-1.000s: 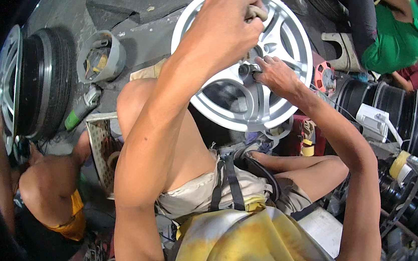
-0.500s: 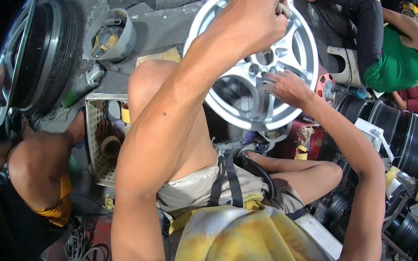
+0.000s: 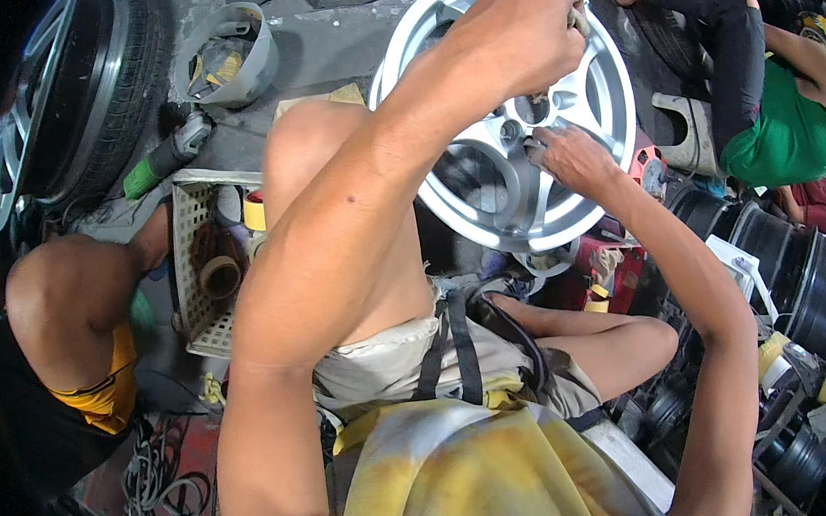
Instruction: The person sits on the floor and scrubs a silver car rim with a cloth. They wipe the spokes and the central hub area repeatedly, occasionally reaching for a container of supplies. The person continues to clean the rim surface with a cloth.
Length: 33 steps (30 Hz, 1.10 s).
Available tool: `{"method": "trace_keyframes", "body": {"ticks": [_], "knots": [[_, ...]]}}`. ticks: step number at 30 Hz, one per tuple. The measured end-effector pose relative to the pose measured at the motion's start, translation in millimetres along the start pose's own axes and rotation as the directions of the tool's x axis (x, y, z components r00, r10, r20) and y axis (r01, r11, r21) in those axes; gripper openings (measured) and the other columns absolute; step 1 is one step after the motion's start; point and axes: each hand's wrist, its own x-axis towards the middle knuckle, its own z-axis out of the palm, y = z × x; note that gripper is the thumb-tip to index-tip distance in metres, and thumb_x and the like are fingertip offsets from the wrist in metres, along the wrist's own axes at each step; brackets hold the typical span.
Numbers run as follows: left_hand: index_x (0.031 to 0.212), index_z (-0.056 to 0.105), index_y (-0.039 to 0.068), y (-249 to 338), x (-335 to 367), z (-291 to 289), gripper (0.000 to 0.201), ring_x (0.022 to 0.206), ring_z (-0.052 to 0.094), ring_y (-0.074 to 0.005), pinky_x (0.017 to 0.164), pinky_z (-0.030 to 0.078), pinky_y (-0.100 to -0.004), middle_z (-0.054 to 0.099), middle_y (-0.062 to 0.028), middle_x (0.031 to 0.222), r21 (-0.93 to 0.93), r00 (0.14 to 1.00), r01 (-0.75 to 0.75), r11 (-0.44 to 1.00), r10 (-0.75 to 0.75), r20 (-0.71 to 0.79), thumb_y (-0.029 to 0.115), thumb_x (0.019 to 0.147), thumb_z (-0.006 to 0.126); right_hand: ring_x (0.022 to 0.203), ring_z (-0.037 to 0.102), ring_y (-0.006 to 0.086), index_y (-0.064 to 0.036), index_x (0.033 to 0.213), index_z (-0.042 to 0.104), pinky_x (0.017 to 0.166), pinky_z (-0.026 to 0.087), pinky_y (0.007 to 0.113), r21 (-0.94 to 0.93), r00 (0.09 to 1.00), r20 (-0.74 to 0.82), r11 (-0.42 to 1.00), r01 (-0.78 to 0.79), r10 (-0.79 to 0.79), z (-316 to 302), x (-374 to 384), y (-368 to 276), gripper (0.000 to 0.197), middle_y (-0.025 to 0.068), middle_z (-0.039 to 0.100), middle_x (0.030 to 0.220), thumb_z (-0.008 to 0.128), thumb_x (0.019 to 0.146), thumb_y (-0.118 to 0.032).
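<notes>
From where I stand, the silver wheel (image 3: 510, 132) sits at about one o'clock from the seated person (image 3: 473, 471), probably so that its face is within easy reach. It lies beneath both hands: the left hand (image 3: 545, 31), curled closed on what looks like a small pale piece (image 3: 577, 17), is over the wheel's one o'clock side; the right hand (image 3: 572, 158), fingers half-bent, is near the hub (image 3: 533, 107), at five o'clock, perhaps gripping something, I can't tell. The pale basket (image 3: 186, 280) stands at ten o'clock, presumably for handiness.

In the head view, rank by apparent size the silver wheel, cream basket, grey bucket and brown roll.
Largest to smallest: silver wheel, cream basket, grey bucket, brown roll. The basket is partly hidden.
</notes>
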Motion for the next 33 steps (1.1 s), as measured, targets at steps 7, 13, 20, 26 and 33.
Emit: {"method": "trace_keyframes", "body": {"ticks": [7,13,20,26,33], "knots": [[0.096,0.074,-0.005,-3,0,-3,0.026,0.094,0.069,-0.0452,0.089,0.056,-0.0472,0.069,-0.0323,0.096,0.024,1.0,0.012,1.0,-0.012,0.016,0.004,0.075,0.06,0.101,0.064,0.0253,-0.0134,0.105,0.072,0.089,0.051,0.04,0.12,0.977,-0.096,0.972,0.202,-0.191,-11,-25,-9,0.019,0.0094,0.061,0.113,0.059,0.096,-0.024],[0.099,0.072,-0.007,4,2,-2,0.026,0.092,0.071,-0.0417,0.086,0.056,-0.0447,0.07,-0.0309,0.095,0.079,0.975,0.112,0.991,-0.125,0.184,0.007,0.079,0.062,0.098,0.063,0.0256,-0.0137,0.102,0.071,0.089,0.049,0.04,0.006,0.985,-0.171,1.0,0.001,0.0,-14,-9,-3,0.023,0.0097,0.06,0.11,0.057,0.098,-0.032],[0.125,0.057,-0.007,-5,1,25,0.049,0.113,0.064,-0.044,0.099,0.052,-0.0462,0.063,-0.0339,0.118,0.368,0.805,0.191,0.91,-0.36,0.472,0.017,0.084,0.066,0.097,0.064,0.0281,-0.0102,0.1,0.069,0.083,0.052,0.04,0.24,0.974,-0.215,0.963,0.119,-0.067,-16,-55,-27,0.014,0.0111,0.059,0.108,0.058,0.092,-0.014],[0.128,0.054,-0.006,-11,-22,86,0.048,0.119,0.059,-0.047,0.1,0.05,-0.049,0.046,-0.0342,0.135,0.376,0.665,0.24,0.895,-0.434,0.608,0.004,0.083,0.067,0.079,0.061,0.0367,0.0004,0.1,0.067,0.073,0.049,0.043,0.74,0.722,-0.278,0.62,-0.26,0.633,4,-110,-46,0.014,0.0195,0.057,0.087,0.059,0.094,-0.008],[0.091,0.068,-0.002,-60,-86,144,0.015,0.102,0.063,-0.0362,0.085,0.053,-0.0464,0.069,-0.0191,0.092,0.353,0.707,-0.387,0.852,0.029,0.706,-0.002,0.078,0.06,0.068,0.057,0.0295,0.0031,0.096,0.065,0.065,0.046,0.037,0.95,0.461,-0.142,0.252,-0.186,0.876,55,-151,-99,0.019,0.015,0.059,0.077,0.058,0.1,-0.014]]}}
